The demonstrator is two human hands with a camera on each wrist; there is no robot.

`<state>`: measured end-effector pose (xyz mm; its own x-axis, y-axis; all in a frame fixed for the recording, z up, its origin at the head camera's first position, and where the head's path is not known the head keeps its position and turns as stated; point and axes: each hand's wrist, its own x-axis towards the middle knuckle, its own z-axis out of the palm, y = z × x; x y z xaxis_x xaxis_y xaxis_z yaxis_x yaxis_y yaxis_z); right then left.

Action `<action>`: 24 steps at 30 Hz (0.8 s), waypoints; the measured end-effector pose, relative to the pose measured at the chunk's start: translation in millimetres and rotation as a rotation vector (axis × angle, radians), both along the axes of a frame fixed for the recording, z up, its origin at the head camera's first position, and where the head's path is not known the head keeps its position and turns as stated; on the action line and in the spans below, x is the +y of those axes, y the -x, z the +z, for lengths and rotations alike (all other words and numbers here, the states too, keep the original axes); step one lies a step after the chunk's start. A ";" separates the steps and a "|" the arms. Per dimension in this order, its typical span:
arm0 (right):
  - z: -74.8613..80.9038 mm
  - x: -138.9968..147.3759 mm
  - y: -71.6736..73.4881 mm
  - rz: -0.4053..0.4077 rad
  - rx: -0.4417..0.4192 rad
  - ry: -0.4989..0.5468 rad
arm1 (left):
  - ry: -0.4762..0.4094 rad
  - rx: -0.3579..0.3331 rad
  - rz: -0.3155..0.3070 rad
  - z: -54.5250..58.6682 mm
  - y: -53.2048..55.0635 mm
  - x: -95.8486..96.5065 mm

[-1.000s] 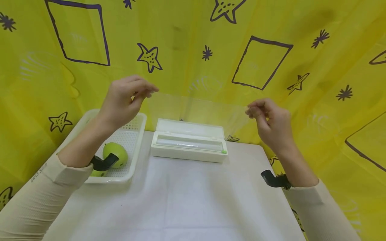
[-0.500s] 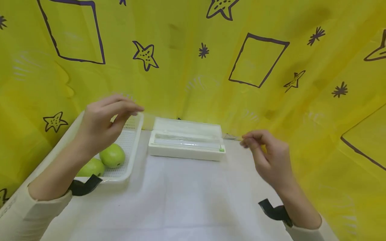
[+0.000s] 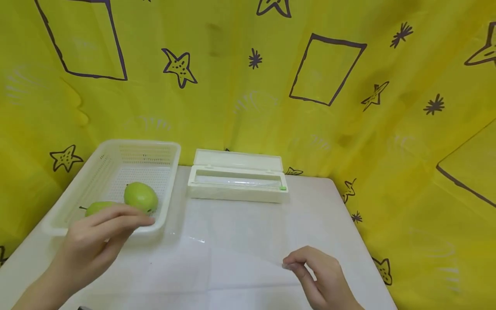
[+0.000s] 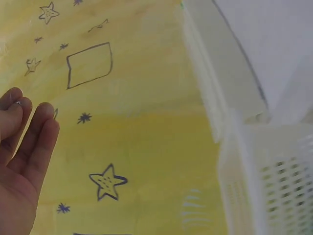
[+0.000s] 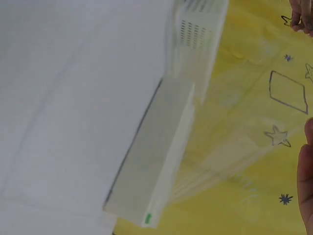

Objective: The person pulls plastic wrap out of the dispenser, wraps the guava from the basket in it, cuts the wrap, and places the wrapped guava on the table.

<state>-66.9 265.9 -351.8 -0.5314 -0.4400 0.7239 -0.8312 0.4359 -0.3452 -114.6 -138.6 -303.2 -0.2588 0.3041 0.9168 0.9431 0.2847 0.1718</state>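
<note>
A sheet of clear plastic wrap (image 3: 248, 255) stretches between my two hands, low over the table. My left hand (image 3: 93, 241) pinches one corner between thumb and fingertips, beside the front of the basket; a glint of film shows at those fingertips (image 4: 18, 104). At the near right, my right hand (image 3: 323, 275) pinches the other corner. The white wrap dispenser (image 3: 238, 194) stands at the back with its lid raised and a roll inside. In the right wrist view the film (image 5: 220, 164) runs from the dispenser box (image 5: 151, 152) toward my right hand (image 5: 306, 171).
At the left stands a white perforated basket (image 3: 170, 185). It holds a green pear (image 3: 140, 197) and another green pear (image 3: 101, 207) partly behind my left hand. A yellow patterned curtain (image 3: 232, 86) borders the white-covered table (image 3: 310, 215) at the back and right.
Both hands have come down and toward me from above the dispenser, the left also shifting left. The plastic wrap comes along, drawn lower over the table.
</note>
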 end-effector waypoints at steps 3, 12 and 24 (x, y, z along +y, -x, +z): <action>-19.1 4.8 -9.1 -0.013 -0.088 -0.025 | 0.038 -0.019 -0.070 -17.9 -12.3 -1.9; -64.2 19.9 -23.1 -0.047 -0.252 -0.092 | 0.168 -0.188 -0.144 -95.2 -32.8 -8.7; -107.6 33.9 -18.4 0.014 -0.348 -0.288 | 0.339 -0.429 -0.239 -156.3 -26.9 -7.3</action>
<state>-48.4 299.8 -459.4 -0.7138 -0.6066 0.3500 -0.6938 0.5446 -0.4712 -87.7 -145.9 -459.6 -0.4730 0.6572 0.5868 0.8543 0.1791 0.4880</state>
